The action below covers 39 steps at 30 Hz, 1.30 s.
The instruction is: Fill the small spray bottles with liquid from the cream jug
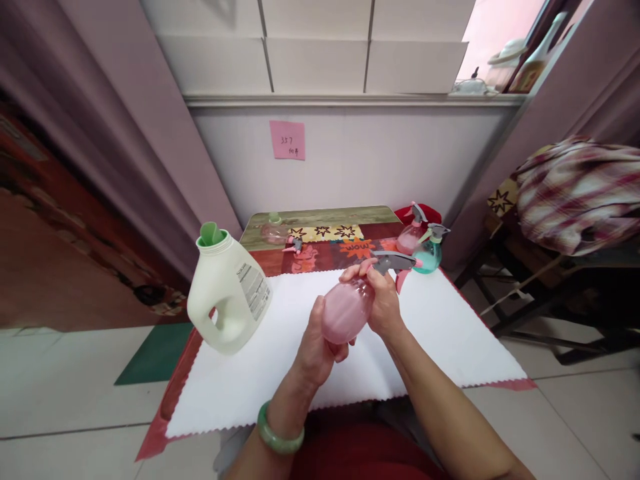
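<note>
A pink translucent spray bottle point(344, 311) is held tilted above the white cloth point(280, 360). My left hand point(316, 348) cups its rounded base from below, fingers closed round it. My right hand point(383, 300) grips the neck just under the grey trigger head point(397, 261), which points right. A green bangle point(279, 435) sits on my left wrist.
A white detergent jug point(227, 293) with a green funnel point(212, 234) in its mouth stands at the left of the cloth. A pink spray bottle point(411, 235) and a teal spray bottle point(429, 252) stand at the back right; a clear bottle point(275, 231) lies back left. A chair with plaid fabric point(575, 193) is at the right.
</note>
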Available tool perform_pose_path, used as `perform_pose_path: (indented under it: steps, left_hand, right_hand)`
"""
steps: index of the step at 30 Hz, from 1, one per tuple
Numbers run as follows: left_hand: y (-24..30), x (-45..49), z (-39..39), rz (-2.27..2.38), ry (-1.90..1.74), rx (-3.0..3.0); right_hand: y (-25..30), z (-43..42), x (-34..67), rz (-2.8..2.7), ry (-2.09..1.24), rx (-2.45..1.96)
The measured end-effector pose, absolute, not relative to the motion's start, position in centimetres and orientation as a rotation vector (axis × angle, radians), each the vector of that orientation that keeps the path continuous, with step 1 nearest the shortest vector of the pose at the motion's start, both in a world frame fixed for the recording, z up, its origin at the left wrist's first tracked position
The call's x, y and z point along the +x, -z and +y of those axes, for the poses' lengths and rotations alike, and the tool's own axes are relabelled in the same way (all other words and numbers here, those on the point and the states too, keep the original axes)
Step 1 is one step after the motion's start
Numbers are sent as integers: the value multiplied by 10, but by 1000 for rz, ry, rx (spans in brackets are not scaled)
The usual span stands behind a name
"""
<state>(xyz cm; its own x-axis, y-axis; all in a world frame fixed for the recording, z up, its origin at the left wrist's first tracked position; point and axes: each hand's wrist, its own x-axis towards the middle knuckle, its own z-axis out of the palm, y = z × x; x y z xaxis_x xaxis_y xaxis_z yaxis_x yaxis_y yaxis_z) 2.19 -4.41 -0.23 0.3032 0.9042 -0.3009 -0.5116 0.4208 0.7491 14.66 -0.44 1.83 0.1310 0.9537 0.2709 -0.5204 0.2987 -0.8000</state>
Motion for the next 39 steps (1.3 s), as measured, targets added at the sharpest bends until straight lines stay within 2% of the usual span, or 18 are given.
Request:
perform_pose_path:
  steps: [6,14,18,23,28,31,35,39]
  left_hand:
    - [21,25,-50,838,-1358,809]
    - [48,17,-40,1135,-1976,1681]
    - [56,16,-35,1183,-2118,2042]
    - [48,17,-42,1007,-1875,1712]
    - [22,14,-46,707,-1283,724]
    - [15,12,-41,612,-952,392]
    - [21,14,-37,650,-964,222]
    - [25,17,-38,696,-1010,237]
  right_hand:
    - [-20,-2,141,-855,-1176,-674]
    - [-23,-6,129,-758,-1117,-825]
    - [-21,-7,124,-679,-1120,-827]
    - [-17,-3,129,-656,-1096,-718]
    - [-10,1,143,-944,-1120,-602]
    - [-6,1,148,-1152,-1154,-581]
    - [-10,-3,150,-1392,-1133,-722]
    - [-20,-8,148,-1388,-1179,-921]
